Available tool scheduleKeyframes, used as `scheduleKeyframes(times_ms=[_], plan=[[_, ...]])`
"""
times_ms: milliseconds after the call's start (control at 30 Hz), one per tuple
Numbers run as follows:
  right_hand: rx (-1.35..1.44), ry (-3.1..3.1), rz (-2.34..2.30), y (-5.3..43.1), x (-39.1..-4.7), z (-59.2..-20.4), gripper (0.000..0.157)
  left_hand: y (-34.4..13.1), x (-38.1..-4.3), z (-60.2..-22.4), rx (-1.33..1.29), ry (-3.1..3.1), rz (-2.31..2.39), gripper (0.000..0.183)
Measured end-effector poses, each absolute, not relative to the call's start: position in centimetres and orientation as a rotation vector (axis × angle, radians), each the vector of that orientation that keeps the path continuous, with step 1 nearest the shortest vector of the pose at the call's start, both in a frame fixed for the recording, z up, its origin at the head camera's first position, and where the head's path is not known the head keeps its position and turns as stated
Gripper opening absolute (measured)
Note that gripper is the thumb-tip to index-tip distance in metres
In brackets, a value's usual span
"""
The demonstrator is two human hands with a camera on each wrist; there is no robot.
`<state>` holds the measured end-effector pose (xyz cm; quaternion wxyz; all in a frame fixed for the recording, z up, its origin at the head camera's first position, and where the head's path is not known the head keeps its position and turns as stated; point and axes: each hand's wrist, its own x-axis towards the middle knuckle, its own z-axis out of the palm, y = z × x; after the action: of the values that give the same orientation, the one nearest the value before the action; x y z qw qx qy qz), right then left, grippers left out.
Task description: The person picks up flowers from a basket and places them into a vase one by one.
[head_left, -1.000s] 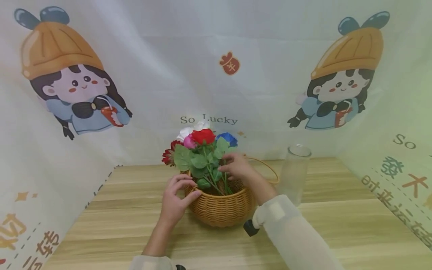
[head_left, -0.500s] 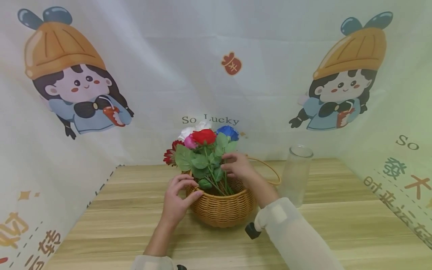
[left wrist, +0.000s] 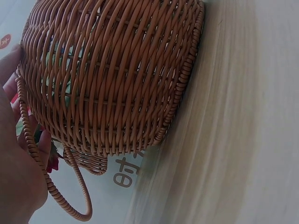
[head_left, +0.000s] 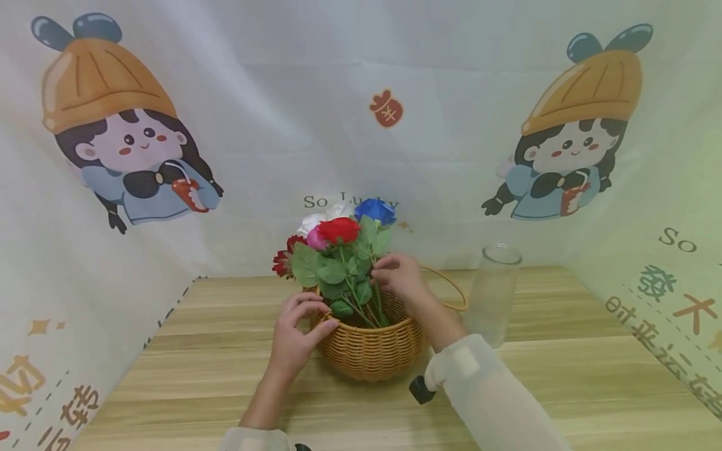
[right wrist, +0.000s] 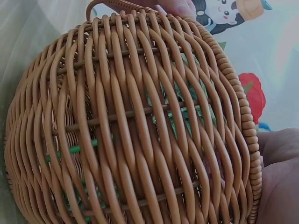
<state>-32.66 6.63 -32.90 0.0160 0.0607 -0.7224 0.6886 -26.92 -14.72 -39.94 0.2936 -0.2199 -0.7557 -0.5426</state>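
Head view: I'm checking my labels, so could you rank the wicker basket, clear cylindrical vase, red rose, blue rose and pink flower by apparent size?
Largest to smallest:
1. Wicker basket
2. Clear cylindrical vase
3. Red rose and blue rose: too alike to rank
4. Pink flower, partly hidden

Right sleeve (head_left: 499, 391): off-white, paler square patch (head_left: 465, 361) on cuff (head_left: 448, 369); position, front-right of the wicker basket (head_left: 372, 354). Black block (head_left: 422, 389): angular, at that cuff, basket side. Left sleeve (head_left: 254, 440): off-white, front-left of the basket; black rounded part (head_left: 303, 446) beside it.
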Motion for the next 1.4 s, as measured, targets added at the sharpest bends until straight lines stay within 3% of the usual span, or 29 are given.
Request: scheduleKeyframes(times_ms=[167, 400, 1100, 1400], plan=[[0.172, -2.207, 2.163, 6.6, -32.5, -32.6, 0.015, -14.3, -25.7, -38.4, -0.568, -2.038, -1.459, 0.017], [0.194, -2.228, 2.135, 6.6, -32.3, -32.7, 0.027, -15.0, -27.7, -40.8, -0.581, -2.004, -1.443, 0.020], [0.289, -2.309, 1.718, 6.5, -31.6, -32.2, 0.015, -15.3, -27.6, -40.8, -0.587, -1.995, -1.455, 0.018], [0.276, -2.196, 1.884, 8.3, -31.5, -31.7, 0.018, -15.3, -27.5, -40.8, -0.582, -2.013, -1.454, 0.019]])
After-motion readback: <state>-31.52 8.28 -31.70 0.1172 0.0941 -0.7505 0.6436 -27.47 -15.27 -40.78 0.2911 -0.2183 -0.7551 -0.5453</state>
